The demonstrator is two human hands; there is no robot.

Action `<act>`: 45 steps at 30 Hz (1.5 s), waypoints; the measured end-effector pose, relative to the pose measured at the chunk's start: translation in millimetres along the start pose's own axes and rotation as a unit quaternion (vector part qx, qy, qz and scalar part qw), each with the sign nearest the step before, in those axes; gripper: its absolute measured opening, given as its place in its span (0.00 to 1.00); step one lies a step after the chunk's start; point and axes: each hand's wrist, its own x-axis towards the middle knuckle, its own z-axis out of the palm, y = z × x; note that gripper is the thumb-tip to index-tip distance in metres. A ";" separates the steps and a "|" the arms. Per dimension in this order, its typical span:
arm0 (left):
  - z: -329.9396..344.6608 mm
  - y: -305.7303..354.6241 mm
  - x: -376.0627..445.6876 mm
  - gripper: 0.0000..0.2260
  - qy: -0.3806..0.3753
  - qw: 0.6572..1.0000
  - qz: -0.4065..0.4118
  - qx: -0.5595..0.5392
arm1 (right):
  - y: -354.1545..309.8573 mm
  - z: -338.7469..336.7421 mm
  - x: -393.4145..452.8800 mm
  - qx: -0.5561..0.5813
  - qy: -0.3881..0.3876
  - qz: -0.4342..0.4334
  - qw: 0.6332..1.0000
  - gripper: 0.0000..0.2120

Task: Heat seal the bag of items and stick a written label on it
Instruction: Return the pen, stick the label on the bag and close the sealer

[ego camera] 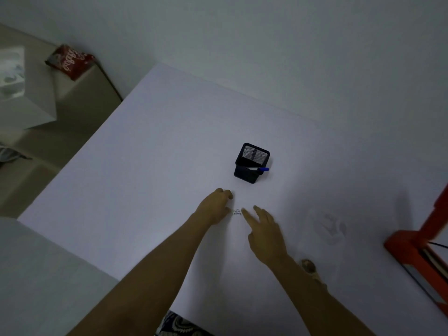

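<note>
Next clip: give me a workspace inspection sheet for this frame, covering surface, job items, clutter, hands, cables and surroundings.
Surface: white table, dimly lit.
Job's things: small written label flat on the table between the hands; clear bag lying faintly visible to the right; red heat sealer at the right edge; blue pen across the black mesh holder.
Clutter: small round object by the right forearm, unclear what.
Hands: left hand fingertips at the label's left end; right hand index finger at its right end; no closed grip seen.
Cables: thin black cable at the sealer.
Surroundings: red packet on beige furniture upper left; plain wall.
</note>
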 end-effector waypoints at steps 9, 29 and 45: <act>25.1 11.6 -5.4 0.17 0.051 0.998 0.006 0.037 | -9.6 1.9 -0.6 -0.032 -0.019 0.021 0.999 0.35; -53.6 42.7 -38.4 0.02 0.094 0.968 0.085 -0.218 | -41.5 -95.9 -4.5 0.419 0.079 0.132 0.895 0.07; -151.8 118.2 -103.0 0.13 0.436 0.815 0.376 -0.066 | -112.9 -253.8 -67.9 0.565 0.259 0.114 0.775 0.09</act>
